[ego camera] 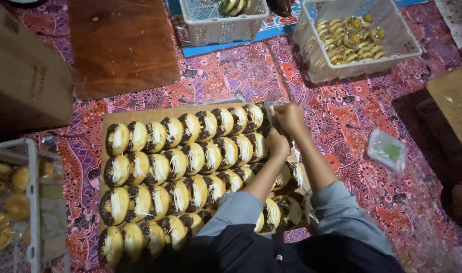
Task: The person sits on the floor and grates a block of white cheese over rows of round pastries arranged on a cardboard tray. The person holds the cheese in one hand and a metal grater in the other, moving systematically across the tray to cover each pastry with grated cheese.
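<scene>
Hands meet at the upper right corner of the pastry board. Right hand (pixel 290 119) is clenched around a small metal grater (pixel 270 112), held at the far end of the top row. Grater long axis runs roughly toward and away from the person, far end pointing away and slightly left; detail is blurred. Left hand (pixel 278 143) sits just below the right hand, fingers curled; what it holds, if anything, cannot be told. Both forearms cross the right-hand pastries, grey sleeves pushed up.

Pastries (pixel 183 162) lie in overlapping rows, each disc tilted against its neighbour, with dark chocolate rims and pale shredded topping. Rows run left to right across a brown cardboard sheet (pixel 140 115), which rests on a red patterned cloth (pixel 231 71).

Beyond the board stand two white plastic baskets: one (pixel 362 55) holding yellow pastries, one (pixel 223 25) partly in view. A wooden board (pixel 122 45) lies at upper left. A small clear plastic container (pixel 387 149) lies to the right, well apart.
</scene>
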